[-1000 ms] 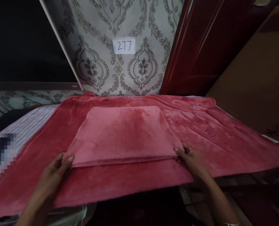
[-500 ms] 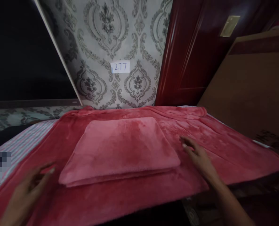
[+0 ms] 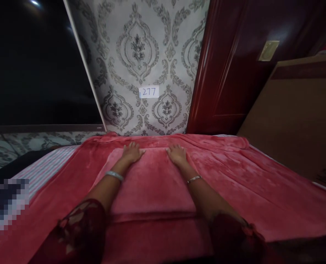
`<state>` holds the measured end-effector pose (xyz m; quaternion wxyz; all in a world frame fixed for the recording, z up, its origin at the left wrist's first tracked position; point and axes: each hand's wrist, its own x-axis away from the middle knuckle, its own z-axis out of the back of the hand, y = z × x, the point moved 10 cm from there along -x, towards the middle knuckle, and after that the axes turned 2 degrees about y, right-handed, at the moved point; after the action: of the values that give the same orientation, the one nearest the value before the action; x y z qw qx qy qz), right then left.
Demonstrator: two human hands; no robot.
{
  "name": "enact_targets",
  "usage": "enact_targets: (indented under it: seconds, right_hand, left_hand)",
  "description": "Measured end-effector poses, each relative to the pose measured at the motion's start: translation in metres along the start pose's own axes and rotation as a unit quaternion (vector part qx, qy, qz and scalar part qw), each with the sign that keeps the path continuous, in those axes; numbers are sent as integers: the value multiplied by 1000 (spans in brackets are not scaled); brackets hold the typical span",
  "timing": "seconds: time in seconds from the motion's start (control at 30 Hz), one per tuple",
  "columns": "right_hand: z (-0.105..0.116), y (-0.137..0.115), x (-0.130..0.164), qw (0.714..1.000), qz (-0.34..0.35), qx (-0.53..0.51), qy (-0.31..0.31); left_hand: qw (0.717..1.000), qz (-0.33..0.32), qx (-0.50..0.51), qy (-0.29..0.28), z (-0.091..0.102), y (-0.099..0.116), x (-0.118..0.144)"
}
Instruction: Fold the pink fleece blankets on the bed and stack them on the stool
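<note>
A folded pink plush blanket [image 3: 154, 187] lies flat on a larger red-pink plush cloth [image 3: 229, 172] spread over the table. My left hand [image 3: 132, 152] rests at the folded blanket's far edge, left of its middle, fingers spread and pointing away from me. At the same far edge, further right, lies my right hand [image 3: 177, 153], also with its fingers stretched out. Both palms face down on the fabric and neither grips it. My forearms cover parts of the folded blanket's left and right sides.
A striped cloth [image 3: 48, 167] shows beneath the spread at the left. Behind stand a large dark screen [image 3: 36, 73], patterned wallpaper with a paper label [image 3: 149, 91] reading 277, and a dark red door [image 3: 223, 69]. A big cardboard box [image 3: 297, 106] stands at the right.
Both hands have moved from beside the folded blanket, inward and away from me, onto its far edge. The view has shifted slightly. The folded blanket still lies flat.
</note>
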<state>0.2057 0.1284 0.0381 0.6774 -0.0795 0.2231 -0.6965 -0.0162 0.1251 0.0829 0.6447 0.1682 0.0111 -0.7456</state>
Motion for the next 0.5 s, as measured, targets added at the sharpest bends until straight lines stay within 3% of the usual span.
enact_targets:
  seconds: [0.17,0.33,0.5]
  right_hand:
    - [-26,20,7,1000,0,14,-5]
    - [-31,24,0,999,9,31,-10]
    - [-32,26,1,1000,14,24,-12]
  left_hand:
    - [995,80,-55,-34,-41,-49,-2]
    - [983,158,-78,-51,-50,-89,-7]
    - [980,175,-71,-65,-55,-104,-8]
